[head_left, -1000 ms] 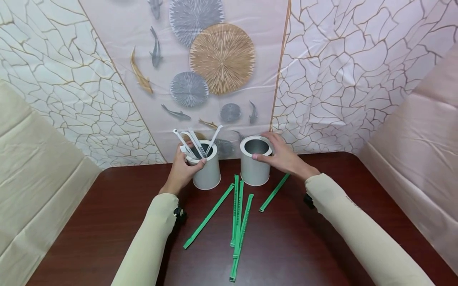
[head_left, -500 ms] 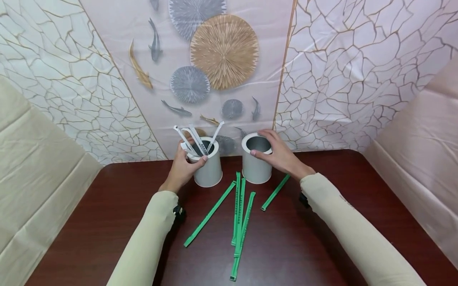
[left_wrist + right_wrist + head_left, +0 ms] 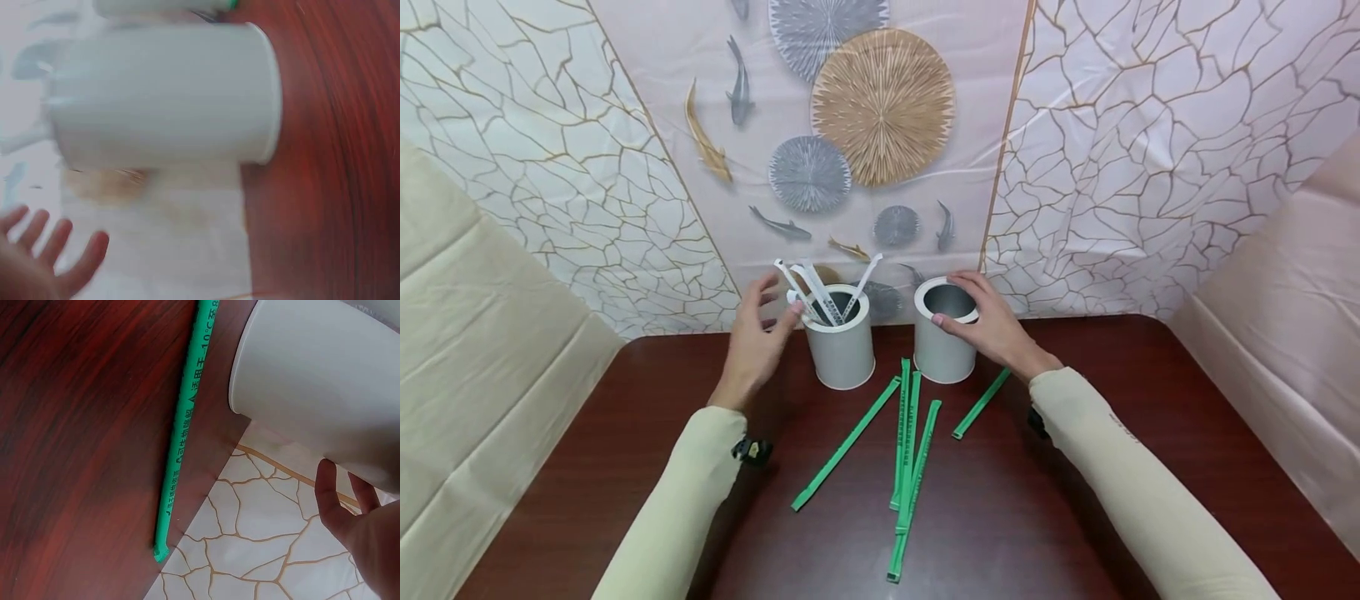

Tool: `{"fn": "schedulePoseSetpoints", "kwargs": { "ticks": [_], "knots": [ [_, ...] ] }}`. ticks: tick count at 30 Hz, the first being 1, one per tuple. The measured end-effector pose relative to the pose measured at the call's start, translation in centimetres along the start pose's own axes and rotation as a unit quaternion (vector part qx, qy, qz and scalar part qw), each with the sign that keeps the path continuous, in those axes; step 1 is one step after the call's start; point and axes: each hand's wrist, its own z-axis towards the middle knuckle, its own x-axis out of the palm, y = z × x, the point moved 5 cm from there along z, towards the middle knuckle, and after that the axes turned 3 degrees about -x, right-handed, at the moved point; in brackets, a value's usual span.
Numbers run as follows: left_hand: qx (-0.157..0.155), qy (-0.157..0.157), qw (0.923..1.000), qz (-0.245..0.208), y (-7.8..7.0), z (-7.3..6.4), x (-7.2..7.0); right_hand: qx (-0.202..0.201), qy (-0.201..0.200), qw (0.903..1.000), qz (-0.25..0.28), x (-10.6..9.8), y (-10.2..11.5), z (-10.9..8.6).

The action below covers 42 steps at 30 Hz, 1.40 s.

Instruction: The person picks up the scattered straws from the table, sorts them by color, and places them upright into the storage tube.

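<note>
My left hand is just left of a grey-white can, fingers spread and holding nothing. In the left wrist view the same hand shows loose fingers apart from the can's side. Several white wrapped straws lean out of that can. My right hand holds a second grey-white can at its rim, thumb on the near side and fingers behind. This can stands upright on the table, with only its bare grey inner wall showing. In the right wrist view, fingertips lie against its side.
Several green wrapped straws lie on the dark red-brown table in front of the cans. One green straw is apart, beside the right can. A patterned cloth wall rises behind the table's back edge.
My left hand has let go of the left can and moved off to the left, its fingers opening. The right hand keeps its hold on the right can. The view has shifted slightly.
</note>
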Motion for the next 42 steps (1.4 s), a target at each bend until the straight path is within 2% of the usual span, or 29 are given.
{"fn": "schedulePoseSetpoints", "kwargs": {
  "ticks": [2, 4, 6, 9, 12, 14, 16, 18, 22, 26, 31, 34, 36, 39, 42],
  "knots": [
    [-0.012, -0.037, 0.9992, -0.011, -0.8, -1.1, -1.1, 0.002, -0.006, 1.0, 0.004, -0.1, -0.1, 0.0],
    [-0.026, -0.04, 0.9988, -0.005, -1.3, -2.2, -1.6, 0.004, -0.014, 0.9998, 0.012, -0.3, -0.3, -0.1],
    [-0.035, -0.005, 0.9992, 0.02, -1.6, -3.4, -1.2, 0.008, -0.024, 0.9995, 0.021, -0.6, -0.5, -0.3],
    [-0.054, 0.092, 0.9934, 0.042, -1.4, -5.2, 0.6, 0.014, -0.04, 0.9984, 0.037, -0.9, -0.9, -0.6],
    [-0.1, 0.18, 0.9776, 0.042, -0.6, -6.9, 2.7, 0.011, -0.053, 0.9972, 0.051, -1.0, -1.0, -0.7],
    [-0.138, 0.219, 0.9651, 0.041, 0.1, -7.9, 3.9, 0.002, -0.056, 0.9967, 0.059, -0.9, -0.9, -0.7],
    [-0.17, 0.24, 0.9544, 0.054, 0.8, -8.5, 4.8, -0.004, -0.056, 0.9961, 0.069, -0.7, -0.8, -0.6],
    [-0.187, 0.254, 0.9455, 0.081, 1.3, -8.8, 5.5, -0.007, -0.057, 0.9955, 0.075, -0.5, -0.8, -0.6],
    [-0.18, 0.279, 0.9312, 0.151, 1.7, -9.0, 6.6, -0.007, -0.061, 0.9947, 0.082, -0.2, -0.8, -0.7],
    [-0.17, 0.288, 0.923, 0.189, 1.6, -9.2, 7.2, -0.008, -0.063, 0.9938, 0.091, -0.2, -0.5, -0.7],
    [-0.178, 0.299, 0.9193, 0.185, 1.4, -9.8, 7.5, -0.013, -0.062, 0.9937, 0.092, 0.1, -0.5, -0.7],
    [-0.171, 0.307, 0.9181, 0.184, 1.3, -10.2, 7.3, -0.014, -0.06, 0.994, 0.091, 0.2, -0.6, -0.9],
    [-0.159, 0.306, 0.9209, 0.182, 0.9, -10.3, 7.1, -0.012, -0.059, 0.9941, 0.091, 0.3, -0.5, -0.9],
    [-0.141, 0.288, 0.9337, 0.159, -0.3, -10.1, 6.4, -0.012, -0.057, 0.9938, 0.095, 0.3, -0.4, -0.9],
    [-0.107, 0.25, 0.9548, 0.12, -2.4, -9.1, 5.6, -0.013, -0.058, 0.9933, 0.099, 0.4, -0.3, -0.8]
  ]
}}
